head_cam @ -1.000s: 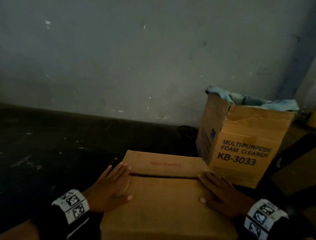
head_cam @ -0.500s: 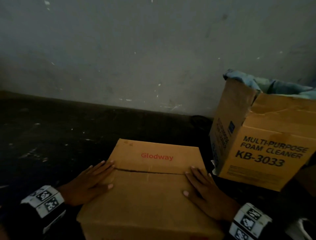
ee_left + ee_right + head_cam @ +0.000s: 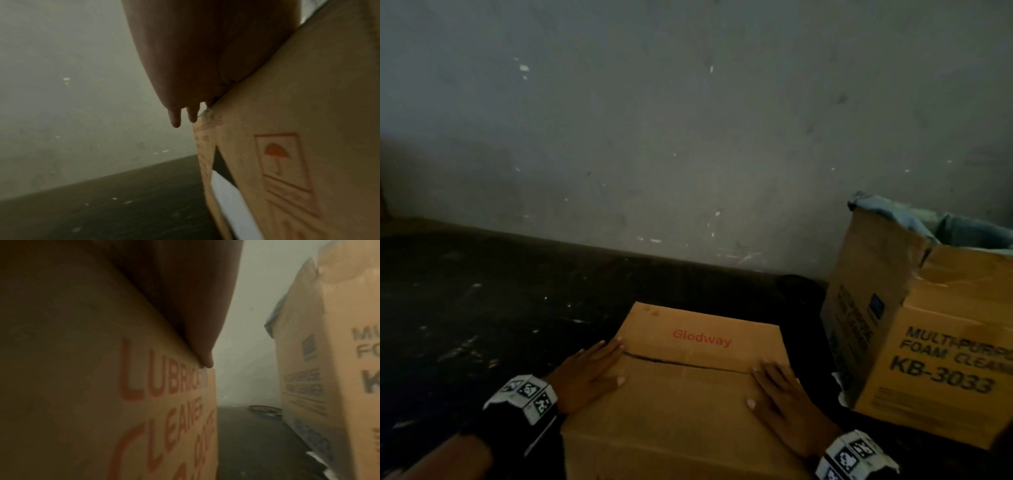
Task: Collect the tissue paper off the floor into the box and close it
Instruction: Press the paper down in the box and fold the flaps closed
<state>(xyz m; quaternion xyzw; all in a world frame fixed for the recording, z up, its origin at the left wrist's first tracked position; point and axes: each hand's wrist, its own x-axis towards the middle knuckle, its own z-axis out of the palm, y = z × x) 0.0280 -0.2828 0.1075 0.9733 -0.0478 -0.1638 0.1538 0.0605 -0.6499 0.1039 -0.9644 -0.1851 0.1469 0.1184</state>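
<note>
A brown cardboard box [image 3: 688, 404] printed "Glodway" sits on the dark floor in front of me, its top flaps folded down and meeting at a seam. My left hand [image 3: 589, 373] lies flat on the box's left top edge with straight fingers. My right hand [image 3: 784, 401] lies flat on the right top edge the same way. The left wrist view shows the left hand [image 3: 185, 65] on the box's [image 3: 298, 146] edge, with something white [image 3: 230, 203] at a gap in the box's corner. In the right wrist view the right hand [image 3: 185, 305] rests on the box [image 3: 102, 386]. No tissue paper lies on the visible floor.
A taller cardboard box [image 3: 935, 342] marked "MULTI-PURPOSE FOAM CLEANER KB-3033" stands close on the right, blue cloth [image 3: 928, 219] spilling from its top. A grey wall [image 3: 688, 137] rises behind. A round dark object [image 3: 265, 411] lies on the floor by that box.
Both hands stay flat on the closed box. The view has shifted, so the box and the taller box sit further right in frame than a second ago.
</note>
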